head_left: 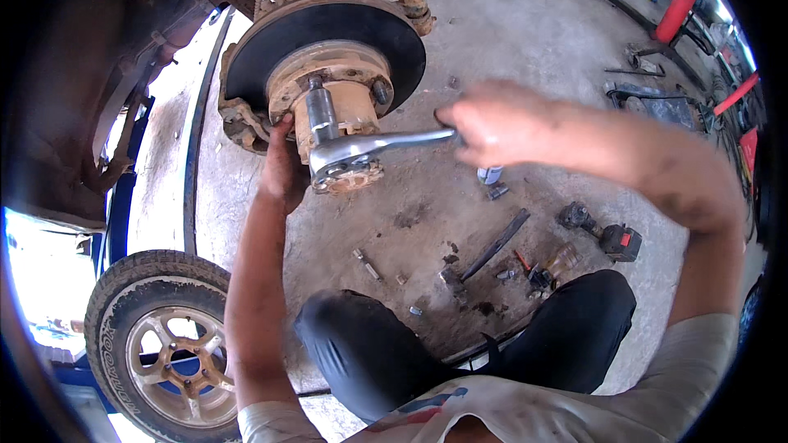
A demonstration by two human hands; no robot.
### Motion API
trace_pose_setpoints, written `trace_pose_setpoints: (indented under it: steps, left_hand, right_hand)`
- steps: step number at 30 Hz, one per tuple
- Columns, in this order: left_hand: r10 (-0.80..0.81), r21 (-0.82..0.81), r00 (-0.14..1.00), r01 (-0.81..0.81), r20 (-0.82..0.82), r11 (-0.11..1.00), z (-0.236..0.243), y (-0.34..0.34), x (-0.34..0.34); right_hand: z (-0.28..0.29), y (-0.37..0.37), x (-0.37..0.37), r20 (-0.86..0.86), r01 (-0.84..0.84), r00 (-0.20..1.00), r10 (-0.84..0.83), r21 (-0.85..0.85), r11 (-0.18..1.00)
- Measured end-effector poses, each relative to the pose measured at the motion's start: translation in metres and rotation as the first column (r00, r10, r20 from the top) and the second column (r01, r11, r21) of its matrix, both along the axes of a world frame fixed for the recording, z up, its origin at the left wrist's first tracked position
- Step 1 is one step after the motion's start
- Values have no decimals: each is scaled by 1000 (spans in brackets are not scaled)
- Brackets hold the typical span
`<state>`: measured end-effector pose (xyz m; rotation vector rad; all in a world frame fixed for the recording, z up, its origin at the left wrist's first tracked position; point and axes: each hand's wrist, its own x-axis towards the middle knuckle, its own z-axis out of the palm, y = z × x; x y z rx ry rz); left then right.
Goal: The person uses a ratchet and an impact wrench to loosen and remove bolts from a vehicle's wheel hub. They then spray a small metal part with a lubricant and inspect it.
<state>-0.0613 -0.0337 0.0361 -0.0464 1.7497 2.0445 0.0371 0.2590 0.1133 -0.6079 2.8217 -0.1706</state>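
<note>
A dusty wheel hub (361, 105) with a dark brake disc (246, 70) stands at the upper middle. A shiny ratchet wrench (377, 144) lies across the front of the hub. From its head a long socket (321, 111) reaches to a stud or bolt on the hub flange. My right hand (501, 123), blurred by motion, is closed round the end of the ratchet handle. On the hub's left underside, my left hand (285, 166) grips the hub beside the disc; part of its fingers is hidden behind it.
A wheel with a tyre (111, 303) lies at lower left. On the concrete floor before my knees are a hammer (495, 244), a cordless impact wrench (617, 239), an extension or long socket (367, 264) and several small parts. Red-and-black stands (678, 12) are at far right.
</note>
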Motion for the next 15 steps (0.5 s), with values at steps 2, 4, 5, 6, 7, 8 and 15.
trace_pose_setpoints:
  steps: [2,4,5,6,7,8,15]
  left_hand:
    - [86,-8,995,-86,40,996,-1,-28,12]
    - [82,18,996,-83,37,996,9,-13,13]
    - [100,21,995,-101,31,995,8,-15,15]
    - [122,22,992,-123,26,992,6,-19,19]
    - [42,73,999,-40,-33,997,5,7,7]
    - [35,71,997,-31,-69,997,7,8,6]
    - [-48,-25,999,48,-1,999,16,17,4]
  right_hand:
    - [63,-28,8,-218,-29,972,90,267,963]
    - [95,-35,25,-566,-187,734,375,362,913]
    - [97,-37,28,-660,-231,584,473,424,876]
    - [91,-38,27,-564,-210,709,423,403,891]
    - [94,-25,37,-469,-89,824,317,445,891]
    - [83,-21,33,-209,17,976,63,364,931]
    - [-34,3,7,-36,40,998,-49,-205,978]
